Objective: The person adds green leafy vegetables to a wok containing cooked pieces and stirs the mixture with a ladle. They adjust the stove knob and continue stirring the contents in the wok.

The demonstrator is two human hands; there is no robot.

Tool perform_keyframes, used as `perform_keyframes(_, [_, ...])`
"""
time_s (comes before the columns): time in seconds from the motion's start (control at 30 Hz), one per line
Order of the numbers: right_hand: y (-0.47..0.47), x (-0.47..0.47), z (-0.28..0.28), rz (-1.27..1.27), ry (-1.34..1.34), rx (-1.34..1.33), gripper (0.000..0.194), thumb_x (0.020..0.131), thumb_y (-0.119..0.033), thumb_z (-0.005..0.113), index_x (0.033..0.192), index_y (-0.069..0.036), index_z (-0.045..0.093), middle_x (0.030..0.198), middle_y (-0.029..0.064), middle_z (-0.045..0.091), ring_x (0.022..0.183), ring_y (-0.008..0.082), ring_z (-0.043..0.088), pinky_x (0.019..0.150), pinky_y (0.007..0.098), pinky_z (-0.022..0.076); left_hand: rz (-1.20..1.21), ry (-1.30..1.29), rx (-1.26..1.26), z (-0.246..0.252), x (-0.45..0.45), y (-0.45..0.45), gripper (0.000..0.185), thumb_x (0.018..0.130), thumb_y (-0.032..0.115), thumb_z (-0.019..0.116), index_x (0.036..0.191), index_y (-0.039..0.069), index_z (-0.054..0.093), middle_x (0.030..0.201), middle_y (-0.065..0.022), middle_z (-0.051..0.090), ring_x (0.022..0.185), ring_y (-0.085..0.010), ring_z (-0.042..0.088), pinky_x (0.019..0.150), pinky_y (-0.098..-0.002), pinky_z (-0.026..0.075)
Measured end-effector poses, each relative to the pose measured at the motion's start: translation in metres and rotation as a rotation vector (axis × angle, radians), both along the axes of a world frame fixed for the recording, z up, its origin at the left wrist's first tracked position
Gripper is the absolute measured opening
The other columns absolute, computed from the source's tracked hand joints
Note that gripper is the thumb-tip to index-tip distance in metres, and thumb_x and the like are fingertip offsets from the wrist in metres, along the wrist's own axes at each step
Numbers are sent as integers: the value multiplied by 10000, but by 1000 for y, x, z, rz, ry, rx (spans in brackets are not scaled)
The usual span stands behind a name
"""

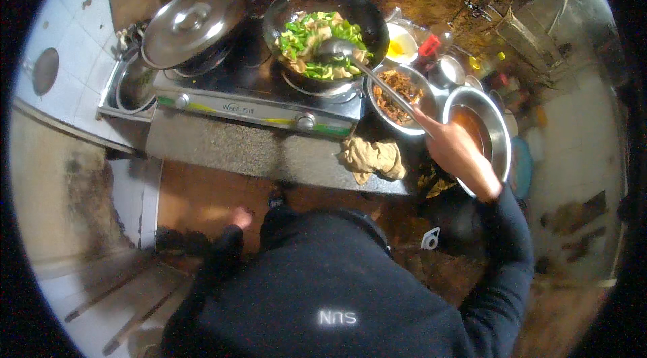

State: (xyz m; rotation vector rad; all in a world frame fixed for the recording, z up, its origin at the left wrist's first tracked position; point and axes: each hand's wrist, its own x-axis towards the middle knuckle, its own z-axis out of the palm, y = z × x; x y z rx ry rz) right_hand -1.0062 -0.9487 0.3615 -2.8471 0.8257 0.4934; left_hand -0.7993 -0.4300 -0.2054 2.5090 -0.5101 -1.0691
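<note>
My right hand (457, 151) grips the long metal handle of a ladle (337, 48), index finger laid along it. The ladle's bowl rests among chopped green peppers and pale brown pieces, perhaps meat or egg (308, 39), inside a dark wok (373, 14). The wok sits on the right burner of a gas stove (227, 105). Beneath my right forearm is a steel basin (500, 130) of reddish-brown liquid. My left hand (241, 217) hangs low beside my body, blurred and partly in shadow; its fingers are not distinct.
A lidded pot (192, 29) occupies the left burner. Right of the wok stand a metal bowl of browned shredded food (397, 95), a white bowl with yellow contents (402, 45) and a small steel bowl (449, 72). A tan cloth (374, 158) lies on the counter edge (313, 161).
</note>
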Motion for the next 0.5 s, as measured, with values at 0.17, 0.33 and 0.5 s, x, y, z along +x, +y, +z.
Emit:
perform_keyframes(0.17, [1,55,-64,153,-434,101,620,833,-13,533,1445,-101,490,799,284,650,743,430,674,669,506,521,-172,-193,-17,40,2,-23,292,817,275,627,918,11,701,975,-258,682,944,-439,647,795,-510,513])
perform_keyframes(0.33, [5,-7,-29,168,-113,-40,691,872,-62,510,1530,-213,367,746,231,654,680,382,689,604,516,547,119,-109,-74,52,5,-19,268,816,254,629,886,4,693,971,-263,679,940,-441,645,796,-506,515])
perform_keyframes(0.5, [-8,44,-48,129,-227,-138,643,876,-57,498,1499,-175,389,734,218,643,668,394,671,603,507,543,-71,-113,34,54,-5,-22,265,806,262,653,855,4,682,939,-251,681,908,-450,639,773,-511,515])
